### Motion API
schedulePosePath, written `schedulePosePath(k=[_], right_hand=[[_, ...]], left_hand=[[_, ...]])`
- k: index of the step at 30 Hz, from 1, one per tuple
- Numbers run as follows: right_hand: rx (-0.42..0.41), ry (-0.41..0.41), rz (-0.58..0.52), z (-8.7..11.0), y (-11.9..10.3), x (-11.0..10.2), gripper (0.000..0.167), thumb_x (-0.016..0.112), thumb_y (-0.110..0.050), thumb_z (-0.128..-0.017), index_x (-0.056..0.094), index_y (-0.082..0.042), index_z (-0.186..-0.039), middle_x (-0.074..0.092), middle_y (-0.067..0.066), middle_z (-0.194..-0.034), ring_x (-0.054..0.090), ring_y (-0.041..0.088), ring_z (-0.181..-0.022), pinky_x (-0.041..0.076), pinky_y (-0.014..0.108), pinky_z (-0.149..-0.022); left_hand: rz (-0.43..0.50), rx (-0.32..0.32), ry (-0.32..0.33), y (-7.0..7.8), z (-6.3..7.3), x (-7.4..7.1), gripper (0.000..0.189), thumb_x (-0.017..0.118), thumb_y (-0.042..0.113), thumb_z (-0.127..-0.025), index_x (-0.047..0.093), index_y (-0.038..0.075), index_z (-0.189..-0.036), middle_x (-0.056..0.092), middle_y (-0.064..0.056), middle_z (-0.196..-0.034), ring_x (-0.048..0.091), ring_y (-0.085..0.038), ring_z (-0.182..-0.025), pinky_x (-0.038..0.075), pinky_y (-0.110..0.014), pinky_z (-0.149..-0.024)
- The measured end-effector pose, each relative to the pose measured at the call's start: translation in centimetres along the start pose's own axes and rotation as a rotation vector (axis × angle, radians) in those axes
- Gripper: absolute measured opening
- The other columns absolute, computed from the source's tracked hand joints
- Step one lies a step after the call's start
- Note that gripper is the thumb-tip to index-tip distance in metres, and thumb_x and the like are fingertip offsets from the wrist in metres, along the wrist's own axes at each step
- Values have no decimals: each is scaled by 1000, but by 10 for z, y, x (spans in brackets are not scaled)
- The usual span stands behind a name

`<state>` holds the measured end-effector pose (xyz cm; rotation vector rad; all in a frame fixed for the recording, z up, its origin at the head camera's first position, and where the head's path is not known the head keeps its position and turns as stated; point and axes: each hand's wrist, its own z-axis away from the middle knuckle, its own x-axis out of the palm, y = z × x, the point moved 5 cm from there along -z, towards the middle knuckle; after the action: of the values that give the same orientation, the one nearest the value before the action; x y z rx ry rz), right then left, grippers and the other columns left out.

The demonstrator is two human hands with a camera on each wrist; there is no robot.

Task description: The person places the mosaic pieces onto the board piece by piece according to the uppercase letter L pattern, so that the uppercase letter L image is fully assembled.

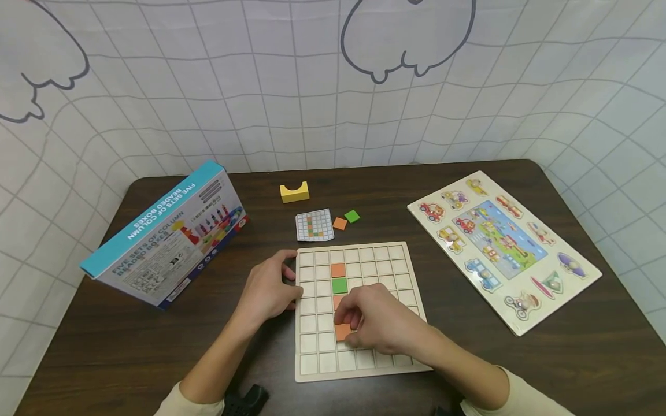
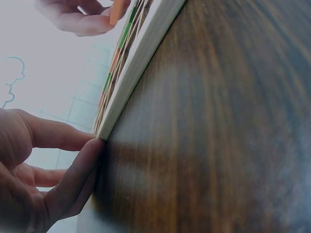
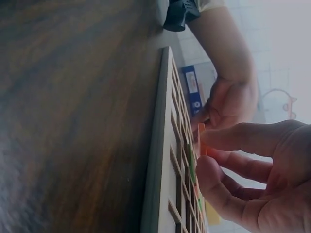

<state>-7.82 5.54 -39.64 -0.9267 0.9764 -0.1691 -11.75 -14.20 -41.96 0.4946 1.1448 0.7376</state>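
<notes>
An orange square tile (image 1: 342, 332) is pinched between the thumb and fingers of my right hand (image 1: 382, 318), close over the lower part of a wooden grid board (image 1: 361, 375). The right wrist view shows the held tile (image 3: 202, 138) standing on edge beside the grid. Higher in the same column sit an orange tile (image 1: 338, 270), a green tile (image 1: 339, 285) and another orange tile (image 1: 338, 300), partly covered by my hand. At the board's left edge, my left hand (image 1: 270, 286) grips the rim near the upper corner, thumb and finger converging on it in the left wrist view.
Beyond the board lie a pattern card (image 1: 314, 225), a loose orange tile (image 1: 340, 223), a loose green tile (image 1: 352, 216) and a yellow arched block (image 1: 294, 192). A blue and white box (image 1: 171, 237) stands left; a vehicle puzzle board (image 1: 502, 248) lies right.
</notes>
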Motion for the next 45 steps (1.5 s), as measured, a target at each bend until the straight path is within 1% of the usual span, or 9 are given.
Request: schedulePosePath(k=[6,11,28,39,45], right_hand=[[-26,-7,2,0,-1,4,25,84,4,-70,74,-13,-86,64,-5,-73,56,5,-69,50,22,-64],[-28,-15,19,1,0,8,26,83,5,-69,73,-14,-84,64,-3,-72,54,3,-68,49,21,-64],[-85,-8,78,1,-2,10,27,84,5,-69,72,-15,-83,61,-4,-72,51,3,-69,47,19,-64],[-90,1,110,1,-2,11,27,85,3,-68,72,-16,-83,61,-5,-72,52,4,-69,47,20,-64],[-67,5,134,1,-1,10,27,88,0,-70,72,-17,-84,60,-6,-72,51,4,-68,47,21,-63]], left_hand=[[-9,-5,-2,0,0,0,73,80,4,-83,52,11,-150,61,-12,-104,66,-16,-55,56,-30,-51],[-14,1,-2,0,0,0,73,79,4,-83,52,11,-150,61,-12,-103,66,-16,-55,55,-30,-51],[-14,-7,-5,-1,0,1,73,81,5,-83,51,11,-150,61,-11,-104,65,-16,-55,56,-29,-51],[-11,-9,-9,-1,0,1,73,81,5,-84,52,12,-150,61,-12,-104,65,-17,-55,55,-29,-51],[-13,-4,-11,-1,-1,1,73,81,5,-83,51,12,-150,61,-12,-104,65,-17,-56,54,-29,-51]])
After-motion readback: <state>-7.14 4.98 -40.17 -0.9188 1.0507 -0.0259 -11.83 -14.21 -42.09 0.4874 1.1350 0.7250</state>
